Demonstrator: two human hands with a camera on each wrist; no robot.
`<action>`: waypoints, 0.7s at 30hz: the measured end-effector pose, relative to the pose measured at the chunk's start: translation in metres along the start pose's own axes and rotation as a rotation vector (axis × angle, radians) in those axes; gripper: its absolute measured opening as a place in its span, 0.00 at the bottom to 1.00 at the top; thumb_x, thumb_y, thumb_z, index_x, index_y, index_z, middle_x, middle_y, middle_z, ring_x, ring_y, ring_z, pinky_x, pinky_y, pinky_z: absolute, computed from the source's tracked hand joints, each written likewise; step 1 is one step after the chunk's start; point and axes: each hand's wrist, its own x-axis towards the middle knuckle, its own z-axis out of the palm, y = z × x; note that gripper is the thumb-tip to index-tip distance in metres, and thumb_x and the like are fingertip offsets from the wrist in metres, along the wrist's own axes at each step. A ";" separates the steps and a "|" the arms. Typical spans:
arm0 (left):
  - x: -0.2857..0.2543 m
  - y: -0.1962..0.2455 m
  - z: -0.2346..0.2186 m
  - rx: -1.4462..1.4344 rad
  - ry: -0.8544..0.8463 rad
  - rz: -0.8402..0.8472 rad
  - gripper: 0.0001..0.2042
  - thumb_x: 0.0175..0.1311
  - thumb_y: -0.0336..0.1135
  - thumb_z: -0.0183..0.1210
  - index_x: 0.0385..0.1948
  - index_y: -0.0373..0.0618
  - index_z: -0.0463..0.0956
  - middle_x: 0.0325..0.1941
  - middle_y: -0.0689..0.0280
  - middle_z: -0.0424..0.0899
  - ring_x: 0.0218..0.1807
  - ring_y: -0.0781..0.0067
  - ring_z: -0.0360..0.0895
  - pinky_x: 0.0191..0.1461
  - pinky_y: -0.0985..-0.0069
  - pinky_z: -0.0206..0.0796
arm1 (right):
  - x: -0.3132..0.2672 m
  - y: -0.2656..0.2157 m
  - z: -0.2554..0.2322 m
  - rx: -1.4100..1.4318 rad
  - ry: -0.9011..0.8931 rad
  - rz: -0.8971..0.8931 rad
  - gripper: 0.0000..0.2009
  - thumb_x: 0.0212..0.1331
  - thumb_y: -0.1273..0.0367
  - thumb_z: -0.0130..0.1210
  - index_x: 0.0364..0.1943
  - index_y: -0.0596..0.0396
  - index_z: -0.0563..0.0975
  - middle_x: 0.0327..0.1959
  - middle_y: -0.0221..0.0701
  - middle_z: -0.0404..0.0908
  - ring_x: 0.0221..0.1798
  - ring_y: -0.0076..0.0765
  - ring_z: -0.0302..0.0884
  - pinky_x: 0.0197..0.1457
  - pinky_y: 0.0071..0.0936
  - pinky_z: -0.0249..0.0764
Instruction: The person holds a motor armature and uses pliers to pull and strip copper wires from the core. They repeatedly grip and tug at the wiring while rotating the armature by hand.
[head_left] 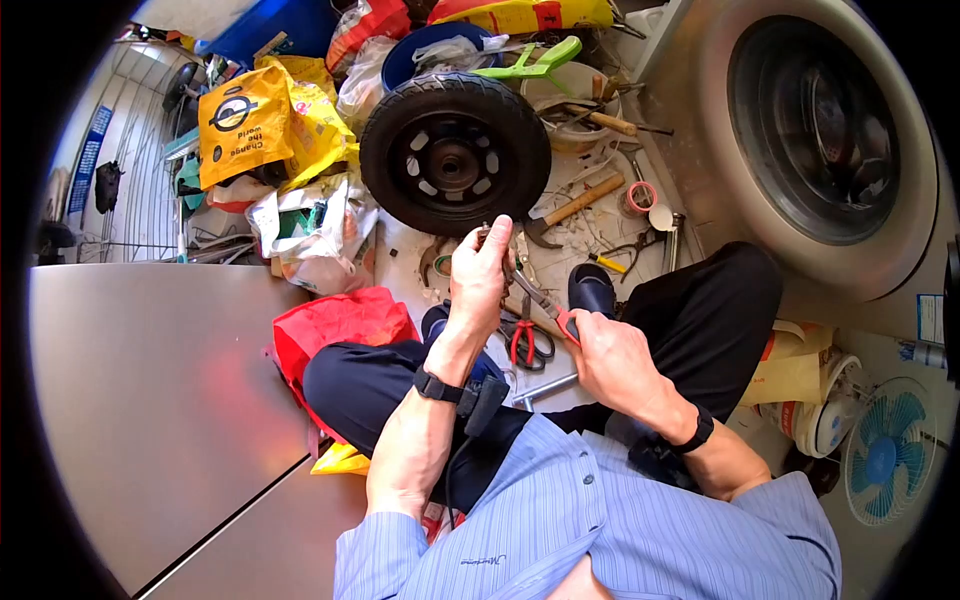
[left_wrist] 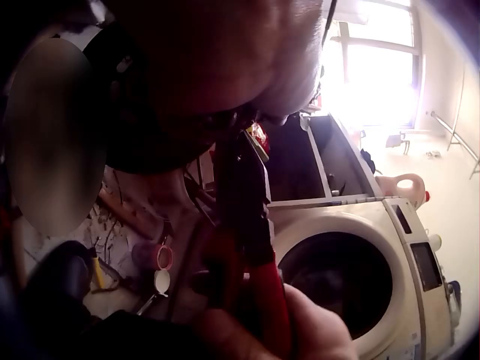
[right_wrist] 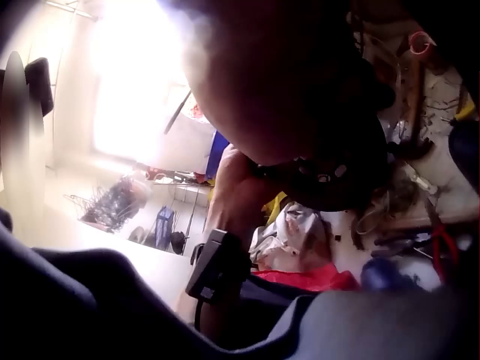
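My right hand (head_left: 618,365) grips the red handles of a pair of pliers (head_left: 540,297), whose dark metal head reaches toward my left hand (head_left: 477,280). A small dark metal part (head_left: 484,233) is pinched in the left hand, with its tip showing beside the raised thumb; what kind of part it is I cannot tell. From the left wrist, the pliers (left_wrist: 255,225) appear close up, their head right below the left hand's fingers. Just beyond both hands a black tyre on a wheel (head_left: 452,165) stands on the floor. The right wrist view is mostly dark around the hand.
On the floor lie a hammer (head_left: 575,210), red-handled scissors (head_left: 528,340), a yellow-handled tool (head_left: 608,264) and a roll of pink tape (head_left: 640,197). A washing machine (head_left: 690,150) stands at right, a grey panel (head_left: 160,400) at left. Bags (head_left: 245,125) and buckets crowd the back.
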 end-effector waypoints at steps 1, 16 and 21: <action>0.000 0.002 0.000 -0.052 -0.016 -0.055 0.18 0.74 0.54 0.62 0.29 0.51 0.74 0.22 0.73 0.75 0.21 0.83 0.67 0.24 0.82 0.56 | -0.003 0.001 0.002 0.000 0.001 -0.001 0.09 0.61 0.71 0.60 0.39 0.61 0.74 0.30 0.47 0.82 0.31 0.57 0.83 0.36 0.48 0.79; 0.006 0.011 -0.007 -0.370 -0.200 -0.260 0.22 0.75 0.58 0.57 0.26 0.51 0.74 0.18 0.64 0.75 0.19 0.66 0.70 0.27 0.70 0.63 | -0.004 -0.003 -0.026 0.812 -0.438 0.382 0.16 0.67 0.60 0.59 0.45 0.62 0.79 0.27 0.42 0.81 0.32 0.40 0.82 0.40 0.37 0.76; 0.006 0.011 -0.008 -0.350 -0.236 -0.269 0.22 0.75 0.56 0.57 0.26 0.50 0.74 0.17 0.64 0.76 0.19 0.68 0.70 0.27 0.71 0.63 | 0.002 -0.003 -0.034 0.674 -0.509 0.395 0.18 0.67 0.59 0.60 0.46 0.63 0.79 0.27 0.43 0.81 0.32 0.40 0.82 0.41 0.39 0.75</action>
